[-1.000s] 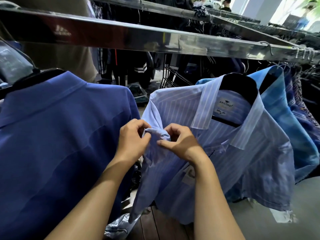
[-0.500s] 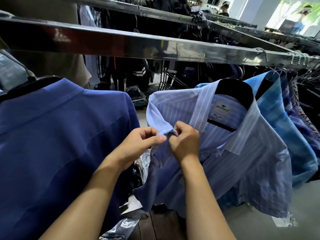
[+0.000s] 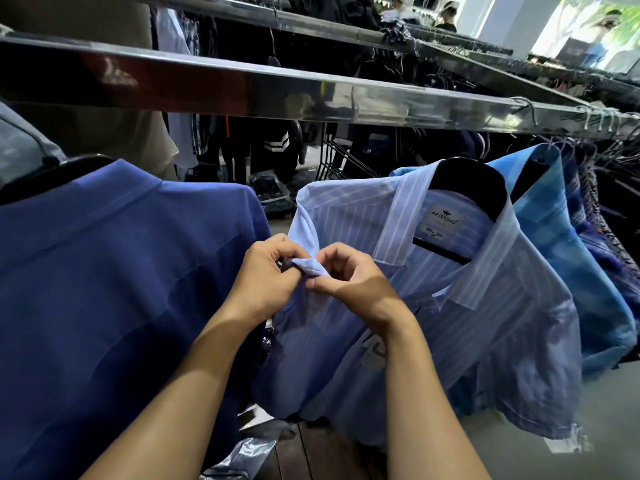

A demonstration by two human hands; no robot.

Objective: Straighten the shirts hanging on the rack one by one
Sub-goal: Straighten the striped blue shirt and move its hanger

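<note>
Below the steel rail point(image 3: 381, 102), the left hand point(image 3: 266, 285) and right hand point(image 3: 353, 285) pinch the folded sleeve edge point(image 3: 308, 266) of the hanging striped shirt point(image 3: 485, 327) in curled fingers point(image 3: 334, 252); unfolding and smoothing it flat looks like the next move.

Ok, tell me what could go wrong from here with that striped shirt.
1. The left hand and right hand both pinch a bunched fold at the front edge of the pale blue striped shirt; a hard tug might drag it off its black plastic hanger.
2. Pulling leftward could slide that hanger along the shiny metal rail into the dark blue polo shirt.
</note>
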